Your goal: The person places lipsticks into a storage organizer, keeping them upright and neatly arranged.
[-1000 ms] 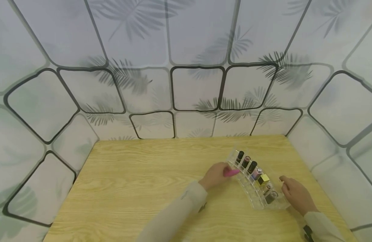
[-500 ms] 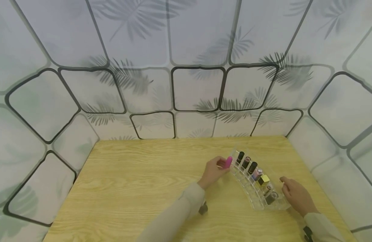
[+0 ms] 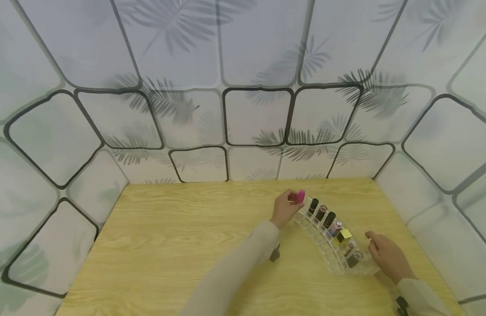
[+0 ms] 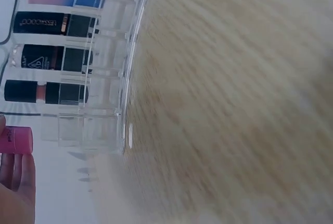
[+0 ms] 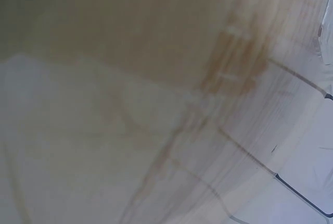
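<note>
My left hand (image 3: 284, 209) pinches a pink lipstick (image 3: 301, 196) upright at the far end of a clear tiered lipstick organizer (image 3: 323, 250). In the left wrist view the pink lipstick (image 4: 18, 139) is above an end compartment (image 4: 78, 131) of the organizer, apart from it. Beside that slot, a black lipstick (image 4: 46, 92) and several others stand in a curved row. My right hand (image 3: 390, 258) lies by the organizer's near right end, fingers loosely bent; whether it touches the clear plastic I cannot tell. The right wrist view does not show the hand.
The organizer stands on the right part of a wood-grain table (image 3: 179, 237). Its front, lower tiers hold nothing visible. A yellow-topped lipstick (image 3: 344, 235) is in the row. Patterned walls (image 3: 254, 116) enclose the table at the back and sides.
My left hand has moved away from me along the organizer to its far end, turning the pink lipstick from lying sideways to upright. The right hand has stayed in place.
</note>
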Available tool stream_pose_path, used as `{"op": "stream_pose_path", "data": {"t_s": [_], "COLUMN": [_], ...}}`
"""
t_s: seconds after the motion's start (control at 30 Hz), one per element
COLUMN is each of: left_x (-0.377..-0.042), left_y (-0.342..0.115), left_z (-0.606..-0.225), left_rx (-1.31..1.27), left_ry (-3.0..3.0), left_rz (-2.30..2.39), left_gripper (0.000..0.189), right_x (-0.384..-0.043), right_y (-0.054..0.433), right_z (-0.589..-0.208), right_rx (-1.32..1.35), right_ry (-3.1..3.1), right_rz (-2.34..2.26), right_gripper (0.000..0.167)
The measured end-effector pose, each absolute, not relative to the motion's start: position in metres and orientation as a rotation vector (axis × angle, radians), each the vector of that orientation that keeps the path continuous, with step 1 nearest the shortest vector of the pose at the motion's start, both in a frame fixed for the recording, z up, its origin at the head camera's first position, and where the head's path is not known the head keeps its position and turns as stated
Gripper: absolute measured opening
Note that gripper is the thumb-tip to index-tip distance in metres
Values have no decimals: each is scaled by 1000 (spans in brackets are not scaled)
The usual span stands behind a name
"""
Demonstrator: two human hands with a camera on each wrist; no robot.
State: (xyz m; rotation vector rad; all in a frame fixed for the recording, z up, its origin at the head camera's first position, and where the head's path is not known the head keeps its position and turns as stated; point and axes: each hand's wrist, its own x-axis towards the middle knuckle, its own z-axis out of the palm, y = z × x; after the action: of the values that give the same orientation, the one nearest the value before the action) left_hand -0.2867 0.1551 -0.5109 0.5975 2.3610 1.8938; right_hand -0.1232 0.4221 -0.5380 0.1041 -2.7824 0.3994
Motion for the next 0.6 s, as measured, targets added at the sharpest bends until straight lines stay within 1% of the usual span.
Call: {"op": "stream_pose_path", "data": {"t_s": [0.3, 0.6], "left_x": [-299, -298], "left_y": [177, 184], "left_z": [-517, -521], "left_rx": [638, 597], "left_ry": [2414, 2490], "left_rz": [1840, 1763], "left_gripper": [25, 24], "right_x": [-123, -123], "right_y": [421, 422], "right_z": [-538, -539], "right_rx": [114, 125], "right_ry": [-2775, -2748], "right_rz": [381, 351], "right_gripper": [21, 20]}}
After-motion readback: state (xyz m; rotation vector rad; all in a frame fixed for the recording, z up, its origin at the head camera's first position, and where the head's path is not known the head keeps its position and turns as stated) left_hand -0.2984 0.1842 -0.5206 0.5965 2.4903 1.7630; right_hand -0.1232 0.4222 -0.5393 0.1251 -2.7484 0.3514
